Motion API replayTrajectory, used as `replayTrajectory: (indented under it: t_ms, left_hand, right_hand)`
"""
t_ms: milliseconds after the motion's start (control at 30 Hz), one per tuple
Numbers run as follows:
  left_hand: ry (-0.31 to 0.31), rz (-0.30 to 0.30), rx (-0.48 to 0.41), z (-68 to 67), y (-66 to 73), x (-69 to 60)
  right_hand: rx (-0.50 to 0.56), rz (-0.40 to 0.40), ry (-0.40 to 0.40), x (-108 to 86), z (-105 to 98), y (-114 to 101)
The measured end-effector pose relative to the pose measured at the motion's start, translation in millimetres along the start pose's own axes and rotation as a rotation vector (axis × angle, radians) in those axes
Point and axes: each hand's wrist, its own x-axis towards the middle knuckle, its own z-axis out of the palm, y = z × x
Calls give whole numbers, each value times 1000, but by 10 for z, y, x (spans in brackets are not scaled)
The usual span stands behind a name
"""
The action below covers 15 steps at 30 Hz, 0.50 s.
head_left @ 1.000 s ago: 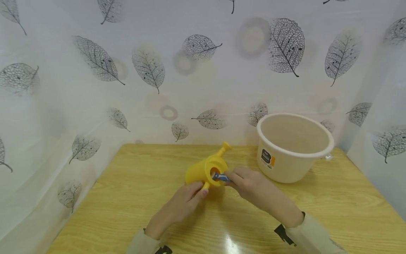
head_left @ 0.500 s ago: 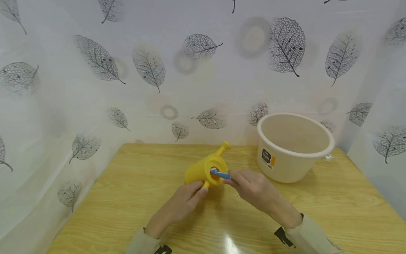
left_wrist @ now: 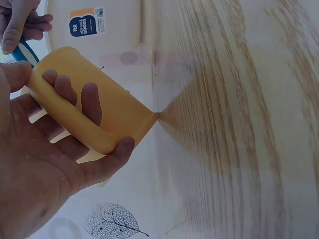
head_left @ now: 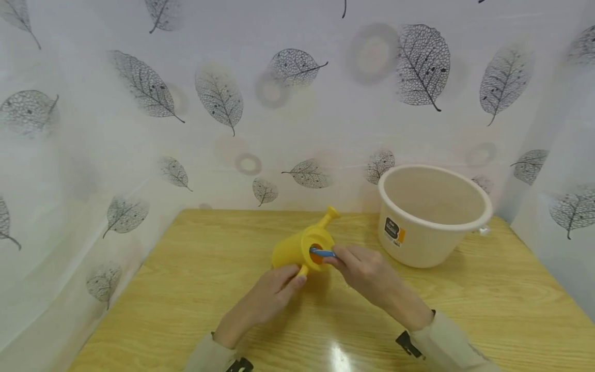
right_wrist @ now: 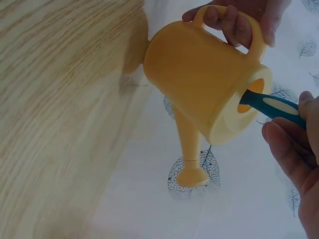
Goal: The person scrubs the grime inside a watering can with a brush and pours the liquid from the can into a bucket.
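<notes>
A yellow watering can (head_left: 289, 250) is tilted on the table, its round opening turned toward the right hand. My left hand (head_left: 265, 297) grips its handle; the left wrist view shows the fingers curled round the handle (left_wrist: 70, 117). My right hand (head_left: 372, 274) pinches a blue handled tool (head_left: 324, 253), whose far end is hidden inside the can's opening. In the right wrist view the tool (right_wrist: 279, 110) looks teal with a pale inlay, and the spout (right_wrist: 188, 139) points away from the left hand.
A large cream bucket (head_left: 418, 243) with a dark and orange label stands at the table's back right, beyond my right hand. The wooden table (head_left: 195, 268) meets a leaf-patterned sheet (head_left: 209, 155) at its back and sides.
The tool has shifted in the can's opening, its handle now lying flatter and reaching slightly further in. My right hand has moved slightly left. The left hand and the can hold nearly the same position.
</notes>
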Motion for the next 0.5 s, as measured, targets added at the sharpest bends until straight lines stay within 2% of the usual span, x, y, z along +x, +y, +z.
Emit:
replayTrajectory:
  t_ms: [267,500]
  left_hand:
    - [7,-20,-2,-13,11,0]
    - [4,-2,-10,-4,3,17]
  right_hand:
    - [-38,-48,45,59,-93,-76]
    - [-70,-28,12,50,-80,-71]
